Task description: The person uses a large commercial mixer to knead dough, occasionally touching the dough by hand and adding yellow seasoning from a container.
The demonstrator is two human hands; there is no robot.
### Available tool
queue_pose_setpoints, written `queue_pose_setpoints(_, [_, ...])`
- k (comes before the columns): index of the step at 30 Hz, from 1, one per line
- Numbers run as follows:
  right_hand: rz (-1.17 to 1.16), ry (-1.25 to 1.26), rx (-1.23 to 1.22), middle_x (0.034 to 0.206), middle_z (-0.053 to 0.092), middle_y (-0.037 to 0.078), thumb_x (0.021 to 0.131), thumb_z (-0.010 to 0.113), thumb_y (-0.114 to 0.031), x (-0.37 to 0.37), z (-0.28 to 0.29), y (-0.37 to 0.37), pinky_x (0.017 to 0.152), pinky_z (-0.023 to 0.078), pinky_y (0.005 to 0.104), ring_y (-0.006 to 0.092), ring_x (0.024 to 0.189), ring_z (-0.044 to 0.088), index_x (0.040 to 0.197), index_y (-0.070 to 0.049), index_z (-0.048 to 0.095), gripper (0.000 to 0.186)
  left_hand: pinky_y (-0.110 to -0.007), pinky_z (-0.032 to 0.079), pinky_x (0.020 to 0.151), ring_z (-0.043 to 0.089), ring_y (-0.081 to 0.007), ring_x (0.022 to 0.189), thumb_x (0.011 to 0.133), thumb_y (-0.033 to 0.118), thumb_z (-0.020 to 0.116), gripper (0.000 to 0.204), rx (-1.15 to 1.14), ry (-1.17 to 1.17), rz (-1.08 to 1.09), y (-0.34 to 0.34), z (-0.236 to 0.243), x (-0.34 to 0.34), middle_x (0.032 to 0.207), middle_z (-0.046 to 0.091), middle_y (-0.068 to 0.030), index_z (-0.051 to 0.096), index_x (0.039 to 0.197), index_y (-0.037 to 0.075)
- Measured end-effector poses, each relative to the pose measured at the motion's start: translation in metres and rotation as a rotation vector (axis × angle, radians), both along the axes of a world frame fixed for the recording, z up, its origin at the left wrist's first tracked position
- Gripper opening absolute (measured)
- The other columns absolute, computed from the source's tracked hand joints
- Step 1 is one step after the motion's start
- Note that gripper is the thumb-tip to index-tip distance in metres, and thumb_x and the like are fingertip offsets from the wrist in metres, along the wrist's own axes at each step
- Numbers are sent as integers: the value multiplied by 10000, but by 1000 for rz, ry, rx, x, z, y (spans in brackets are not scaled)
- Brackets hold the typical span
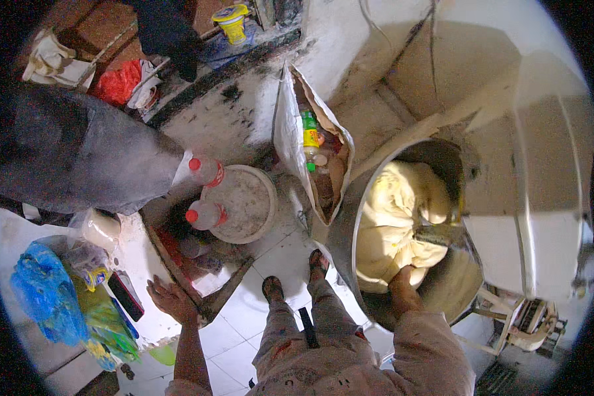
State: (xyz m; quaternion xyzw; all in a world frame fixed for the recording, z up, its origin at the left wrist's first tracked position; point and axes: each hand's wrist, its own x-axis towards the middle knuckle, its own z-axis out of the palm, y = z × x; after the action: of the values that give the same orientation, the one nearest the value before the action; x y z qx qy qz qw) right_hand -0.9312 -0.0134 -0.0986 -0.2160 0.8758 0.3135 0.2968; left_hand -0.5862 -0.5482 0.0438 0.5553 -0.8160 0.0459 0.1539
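A large mound of pale yellow dough (393, 204) fills much of a deep metal mixing bowl (457, 300) on the right. A metal bar (442, 234) of the mixer presses into the folded dough. My right hand (406, 282) reaches inside the bowl and grips the near edge of the dough, its fingertips partly hidden there. To the left, my left hand (171, 300) rests with fingers spread at the edge of a white table (153, 323). It holds nothing. A dark phone (125, 296) lies just left of that hand.
An open white sack (289, 125) with plastic bottles stands ahead, beside the bowl. Two red-capped bottles (208, 215) are near a round lidded bucket (261, 204). Blue plastic bags (49, 290) lie on the table. A yellow tub (232, 25) sits on a far ledge.
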Motion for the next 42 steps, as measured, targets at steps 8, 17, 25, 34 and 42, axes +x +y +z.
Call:
queue_pose_setpoints(8, [88, 230, 118, 995, 597, 114, 780, 521, -275, -12, 77, -2, 772, 430, 413, 261, 948, 552, 1029, -67, 571, 328, -521, 196, 999, 232, -347, 1264, 903, 360, 329, 483, -47, -87, 56, 7, -8, 6, 1367, 259, -180, 319, 1310, 100])
queue_pose_setpoints(17, [-69, 285, 81, 979, 619, 71, 734, 577, -267, 18, 189, -51, 711, 468, 358, 224, 912, 587, 970, -137, 618, 273, -547, 190, 992, 204, -346, 1284, 894, 368, 342, 506, -33, -136, 111, 6, -9, 7, 1389, 227, -170, 296, 1331, 116])
queue_pose_setpoints(25, [-169, 329, -23, 1005, 625, 65, 703, 587, -263, 48, 266, -99, 722, 495, 330, 215, 911, 607, 952, -161, 643, 274, -549, 212, 980, 223, -345, 1278, 887, 367, 356, 507, -58, -116, 138, 5, -11, 8, 1379, 240, -176, 309, 1318, 103])
queue_pose_setpoints(34, [-391, 420, -478, 928, 612, 171, 728, 569, -293, 95, 291, -125, 735, 488, 401, 325, 855, 601, 929, -66, 611, 306, -551, 218, 977, 238, -337, 1272, 888, 377, 350, 504, -28, -193, 167, 4, -6, 4, 1371, 261, -169, 300, 1321, 124])
queue_pose_setpoints(42, [-250, 469, -1377, 912, 598, 175, 779, 561, -52, 107, 343, -151, 775, 442, 370, 331, 872, 565, 905, -7, 601, 139, -535, 239, 974, 251, -321, 1266, 895, 397, 327, 499, 23, -336, 197, 5, -5, 3, 1374, 261, -142, 290, 1333, 161])
